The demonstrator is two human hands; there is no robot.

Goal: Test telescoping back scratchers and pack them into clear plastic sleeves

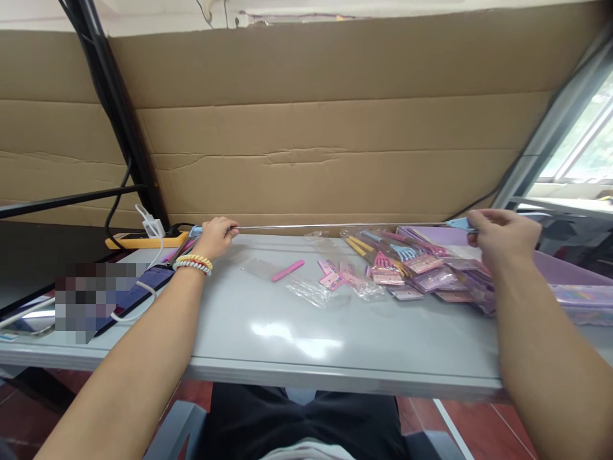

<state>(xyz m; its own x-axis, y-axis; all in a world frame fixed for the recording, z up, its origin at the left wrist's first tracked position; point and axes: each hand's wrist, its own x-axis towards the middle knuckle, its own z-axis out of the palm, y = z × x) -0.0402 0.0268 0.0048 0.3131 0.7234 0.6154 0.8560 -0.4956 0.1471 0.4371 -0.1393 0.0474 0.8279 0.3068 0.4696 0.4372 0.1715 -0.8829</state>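
Observation:
A long thin metal rod with light-blue ends [335, 225] stretches level along the back of the table, between my two hands. My left hand [216, 236] is closed around its left part, fingers curled. At the far right, my right hand [502, 233] pinches the other end by the light-blue piece [458, 223]. Under the rod lie a pink stick [288, 270], small pink printed cards [330, 275] and crumpled clear plastic bags [318, 292]. Nearer my right hand is a pile of clear packets [407, 255] holding pink, blue and yellow pronged items.
A purple box [569, 271] stands behind my right forearm. Left are a yellow power strip [146, 241] with a white charger [153, 225], a dark blue phone-like object [138, 297] and white cables. Cardboard [306, 128] walls the back; a black post [119, 115] rises left.

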